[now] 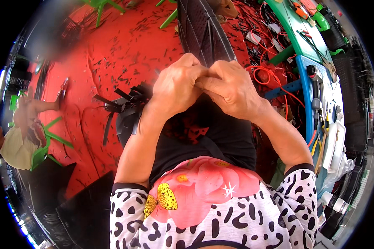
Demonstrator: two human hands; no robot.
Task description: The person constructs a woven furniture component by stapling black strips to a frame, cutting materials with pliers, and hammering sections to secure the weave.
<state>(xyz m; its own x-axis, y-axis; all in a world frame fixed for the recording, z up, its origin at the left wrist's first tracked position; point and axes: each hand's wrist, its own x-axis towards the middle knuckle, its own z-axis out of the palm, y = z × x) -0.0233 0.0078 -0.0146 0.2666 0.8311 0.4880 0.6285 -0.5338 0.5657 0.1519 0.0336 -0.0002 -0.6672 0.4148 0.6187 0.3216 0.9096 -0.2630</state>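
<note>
A long black woven panel (pixel 200 31) with a stitched-looking edge stretches away from me at the top middle. At its near end my left hand (pixel 176 85) and my right hand (pixel 235 89) meet, thumbs and fingers pinched together. Whatever is between the fingertips is hidden by the knuckles. Loose black strips run along the panel toward the hands. A bundle of flat black strips (pixel 128 102) sticks out to the left of my left forearm, over the dark cloth (pixel 232 137) on my lap.
Black scraps litter the red floor (pixel 112 54). At left a person sits on a green stool (pixel 40 155). On the right, a blue-edged table (pixel 305 83) and a green table (pixel 293 29) carry tools. Red hose (pixel 274 76) coils beside them.
</note>
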